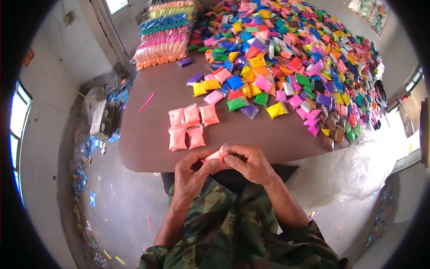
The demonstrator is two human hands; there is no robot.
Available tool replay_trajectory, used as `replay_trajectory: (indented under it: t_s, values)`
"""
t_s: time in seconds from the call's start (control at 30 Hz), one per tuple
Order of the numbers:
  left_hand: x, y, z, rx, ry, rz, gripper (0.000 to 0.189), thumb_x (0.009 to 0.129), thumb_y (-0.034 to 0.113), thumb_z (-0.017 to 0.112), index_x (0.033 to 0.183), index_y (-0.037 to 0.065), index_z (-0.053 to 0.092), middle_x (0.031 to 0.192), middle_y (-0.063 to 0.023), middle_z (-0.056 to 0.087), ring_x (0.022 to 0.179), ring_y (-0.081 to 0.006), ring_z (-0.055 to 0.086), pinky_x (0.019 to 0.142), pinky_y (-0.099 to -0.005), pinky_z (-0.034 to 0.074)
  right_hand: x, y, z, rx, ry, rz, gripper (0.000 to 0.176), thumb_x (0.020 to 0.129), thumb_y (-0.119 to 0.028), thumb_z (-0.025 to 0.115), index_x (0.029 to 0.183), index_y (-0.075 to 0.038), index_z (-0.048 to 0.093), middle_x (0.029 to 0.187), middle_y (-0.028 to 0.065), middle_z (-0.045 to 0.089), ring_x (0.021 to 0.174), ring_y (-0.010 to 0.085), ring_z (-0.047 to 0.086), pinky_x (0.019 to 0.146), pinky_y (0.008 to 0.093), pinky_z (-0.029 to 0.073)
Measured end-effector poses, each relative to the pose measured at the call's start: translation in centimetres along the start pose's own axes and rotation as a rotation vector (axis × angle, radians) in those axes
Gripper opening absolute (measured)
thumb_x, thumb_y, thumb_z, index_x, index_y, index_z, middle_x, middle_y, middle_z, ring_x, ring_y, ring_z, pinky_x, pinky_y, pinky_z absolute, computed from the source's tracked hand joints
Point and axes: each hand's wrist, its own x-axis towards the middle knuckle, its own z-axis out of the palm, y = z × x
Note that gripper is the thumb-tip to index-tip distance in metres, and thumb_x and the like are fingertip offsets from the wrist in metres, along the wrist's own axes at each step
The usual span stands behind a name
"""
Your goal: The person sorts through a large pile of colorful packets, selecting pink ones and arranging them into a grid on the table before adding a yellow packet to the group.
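Note:
Both hands hold one small salmon-pink packet (218, 158) in a clear wrapper, just over the table's near edge. My left hand (191, 172) grips its left end, thumb on top. On the right end, my right hand (251, 165) pinches the wrapper between thumb and fingers. Just beyond them lie several matching salmon-pink packets (177, 138) in two rows, flat and side by side. What the packet contains cannot be made out for certain; it looks soft.
A big heap of many-coloured packets (268, 58) covers the brown table's (152, 157) back and right. Packets stacked in colour rows (163, 38) stand at the back left. A pink strip (147, 101) lies on the left. A clear plastic bag (365, 166) hangs at the right.

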Motion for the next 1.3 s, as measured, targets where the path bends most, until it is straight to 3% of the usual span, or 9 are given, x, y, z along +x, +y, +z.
replay_trajectory:
  t_s: [0.03, 0.13, 0.3, 0.4, 0.6, 0.83, 0.93, 1.2, 1.3]
  values:
    - [-0.4, -0.8, -0.4, 0.001, 0.051, 0.028, 0.027, 0.094, 0.015, 0.08, 0.113, -0.003, 0.073, 0.09, -0.003, 0.073, 0.079, -0.0081, 0.065, 0.07, -0.0219, 0.051, -0.2, 0.3, 0.6, -0.018, 0.013, 0.031, 0.023, 0.101, -0.014, 0.07, 0.117, 0.003, 0.072, 0.1, -0.0007, 0.072, 0.09, 0.0045, 0.062, 0.078, 0.0239, 0.053]
    - [-1.7, -2.5, -2.1, 0.071, 0.1, 0.033, 0.023, 0.094, 0.012, 0.079, 0.112, -0.002, 0.074, 0.091, -0.0026, 0.073, 0.08, -0.0071, 0.064, 0.071, -0.0214, 0.051, -0.6, 1.5, 2.5, -0.052, 0.084, 0.057, 0.021, 0.099, -0.012, 0.073, 0.114, 0.002, 0.073, 0.097, -0.001, 0.072, 0.087, 0.0047, 0.062, 0.076, 0.0223, 0.052]
    - [-3.2, -4.9, -2.8, -0.098, 0.175, 0.035, 0.018, 0.095, 0.007, 0.076, 0.111, -0.002, 0.074, 0.091, -0.0028, 0.074, 0.082, -0.007, 0.065, 0.074, -0.0216, 0.052, -0.5, 4.6, 4.8, -0.055, 0.214, 0.015, 0.014, 0.095, -0.01, 0.077, 0.105, 0.0, 0.075, 0.092, -0.0015, 0.071, 0.082, 0.0033, 0.06, 0.071, 0.0195, 0.049]
    - [-3.7, -5.3, -3.2, -0.122, 0.188, 0.035, 0.018, 0.096, 0.006, 0.076, 0.112, -0.003, 0.074, 0.092, -0.0037, 0.074, 0.083, -0.0076, 0.066, 0.076, -0.0223, 0.053, -0.5, 5.5, 5.5, -0.047, 0.24, -0.017, 0.02, 0.095, -0.014, 0.078, 0.11, -0.001, 0.075, 0.091, -0.0005, 0.071, 0.082, 0.0036, 0.061, 0.071, 0.0213, 0.05]
    - [-4.4, -4.8, -3.2, -0.232, 0.193, 0.017, 0.022, 0.098, 0.009, 0.074, 0.116, -0.004, 0.072, 0.095, -0.0056, 0.074, 0.086, -0.0102, 0.068, 0.079, -0.0243, 0.055, -0.7, 5.5, 7.7, 0.228, 0.158, 0.206, 0.033, 0.096, -0.018, 0.077, 0.125, -0.004, 0.07, 0.089, -0.0016, 0.069, 0.07, 0.0023, 0.052, 0.058, 0.0197, 0.039]
    - [-4.5, -5.1, -2.6, -0.326, 0.123, -0.1, 0.027, 0.1, 0.013, 0.071, 0.12, -0.005, 0.069, 0.102, -0.0083, 0.074, 0.088, -0.0126, 0.069, 0.084, -0.0262, 0.055, -1.1, 6.8, 7.1, 0.24, 0.332, 0.13, 0.019, 0.096, -0.019, 0.078, 0.106, -0.003, 0.077, 0.077, -0.0063, 0.062, 0.065, 0.0013, 0.046, 0.057, 0.0205, 0.035]
    - [-4.7, -4.0, -2.3, -0.228, 0.149, -0.178, 0.024, 0.102, 0.012, 0.068, 0.118, -0.005, 0.069, 0.095, -0.0062, 0.073, 0.084, -0.0134, 0.067, 0.079, -0.028, 0.055, -1.5, 7.4, 7.1, 0.246, 0.343, 0.093, 0.016, 0.096, -0.018, 0.077, 0.103, -0.003, 0.077, 0.077, -0.0072, 0.06, 0.066, 0.0014, 0.045, 0.057, 0.0205, 0.035]
    - [-4.9, -4.5, -2.8, 0.137, 0.246, -0.08, 0.017, 0.099, 0.01, 0.069, 0.101, -0.006, 0.074, 0.087, -0.0066, 0.072, 0.081, -0.0096, 0.065, 0.075, -0.0262, 0.054, -1.3, 7.0, 7.9, 0.28, 0.334, 0.119, 0.022, 0.099, -0.017, 0.073, 0.113, 0.001, 0.073, 0.092, -0.0032, 0.066, 0.079, 0.0049, 0.058, 0.068, 0.0231, 0.047]
    - [-5.0, -4.5, -2.5, 0.164, 0.259, -0.053, 0.015, 0.1, 0.01, 0.067, 0.1, -0.004, 0.072, 0.084, -0.0052, 0.069, 0.078, -0.0111, 0.064, 0.072, -0.0276, 0.053, -0.9, 8.0, 8.1, 0.341, 0.193, 0.113, 0.017, 0.1, -0.017, 0.071, 0.107, -0.002, 0.071, 0.092, -0.0021, 0.066, 0.079, 0.0058, 0.059, 0.068, 0.0238, 0.048]
